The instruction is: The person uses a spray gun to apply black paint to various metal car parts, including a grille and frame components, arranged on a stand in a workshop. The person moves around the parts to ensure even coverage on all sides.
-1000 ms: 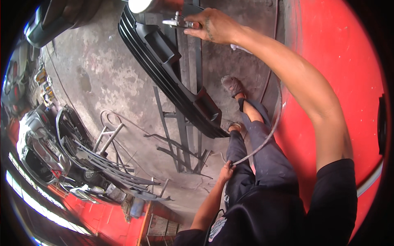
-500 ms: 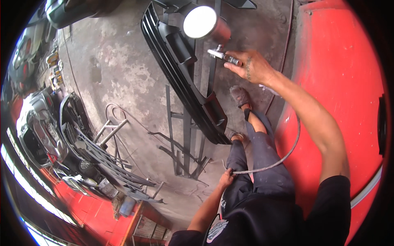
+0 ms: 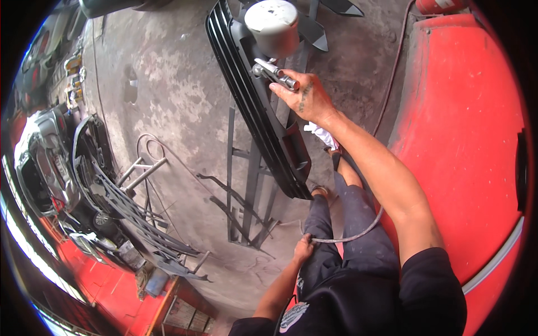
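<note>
My right hand (image 3: 307, 98) is closed round the grip of a metal spray gun (image 3: 276, 74), which has a round cup (image 3: 273, 35) with a white lid on top. The gun hangs over a long black slatted bumper grille (image 3: 255, 106), which rests at a slant on a dark metal stand (image 3: 242, 152). Near my left thigh, my left hand (image 3: 304, 246) is closed on a grey air hose (image 3: 353, 238) that curves across my legs. Below my right wrist a white cloth (image 3: 321, 135) shows, partly hidden by the forearm.
A large red panel (image 3: 459, 112) fills the right side, with a hose (image 3: 392, 73) along the floor beside it. Black bumper strips (image 3: 140, 218) and a metal rack (image 3: 141, 172) stand at left. Dark pointed parts (image 3: 342, 8) lie beyond the grille.
My right hand and the spray gun have moved left, closer over the grille, and the cup has tilted more upright. My left hand still grips the hose.
</note>
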Motion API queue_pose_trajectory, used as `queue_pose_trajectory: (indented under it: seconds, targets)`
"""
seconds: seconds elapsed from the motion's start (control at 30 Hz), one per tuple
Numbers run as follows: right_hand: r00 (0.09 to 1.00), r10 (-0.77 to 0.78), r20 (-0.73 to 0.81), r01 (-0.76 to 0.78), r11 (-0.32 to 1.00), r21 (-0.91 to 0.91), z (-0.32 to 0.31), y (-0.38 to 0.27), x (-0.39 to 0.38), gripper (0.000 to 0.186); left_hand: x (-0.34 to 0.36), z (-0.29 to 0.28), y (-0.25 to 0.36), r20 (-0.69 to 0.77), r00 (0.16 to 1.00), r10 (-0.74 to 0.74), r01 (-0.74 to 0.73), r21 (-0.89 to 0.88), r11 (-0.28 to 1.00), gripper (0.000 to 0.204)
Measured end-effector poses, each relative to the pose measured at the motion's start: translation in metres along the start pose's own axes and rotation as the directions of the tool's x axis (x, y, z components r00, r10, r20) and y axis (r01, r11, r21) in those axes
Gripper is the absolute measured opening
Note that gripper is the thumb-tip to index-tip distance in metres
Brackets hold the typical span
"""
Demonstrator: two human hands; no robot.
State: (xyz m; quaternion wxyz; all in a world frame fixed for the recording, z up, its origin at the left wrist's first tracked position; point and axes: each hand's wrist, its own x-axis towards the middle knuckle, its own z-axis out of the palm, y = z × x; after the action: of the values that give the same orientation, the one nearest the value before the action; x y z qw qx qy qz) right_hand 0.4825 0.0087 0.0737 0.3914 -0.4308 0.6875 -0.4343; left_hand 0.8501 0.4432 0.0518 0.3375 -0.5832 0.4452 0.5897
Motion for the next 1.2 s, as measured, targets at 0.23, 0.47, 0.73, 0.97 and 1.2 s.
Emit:
queue_pose_trajectory:
  seconds: [0.23, 0.47, 0.73, 0.97, 1.2]
  targets:
    - [0.945, -0.015, -0.325, -0.010, 0.997, -0.074, 0.017, 0.025, -0.007, 0.025, -0.006, 0.008, -0.021, -0.159, 0.976, 0.149, -0.145, 0.038, 0.989, 0.041]
    - [0.979, 0.042, -0.201, -0.069, 0.989, -0.128, 0.029, 0.002, -0.020, 0.031, -0.008, 0.008, -0.039, -0.234, 0.959, 0.161, -0.167, -0.004, 0.986, 0.038]
    - [0.995, -0.072, 0.062, 0.086, 0.963, -0.255, -0.007, 0.007, 0.014, 0.044, -0.010, -0.002, -0.030, -0.115, 0.973, 0.202, -0.199, 0.033, 0.979, 0.037]
    - [0.950, -0.030, 0.310, 0.175, 0.875, -0.452, -0.073, -0.023, 0.066, 0.038, -0.011, -0.007, 0.019, -0.144, 0.971, 0.193, -0.194, 0.004, 0.981, 0.036]
    - [0.768, -0.084, 0.635, 0.358, 0.878, -0.318, -0.093, -0.013, 0.051, 0.046, -0.011, -0.007, 0.038, -0.036, 0.989, 0.143, -0.142, 0.030, 0.989, 0.038]
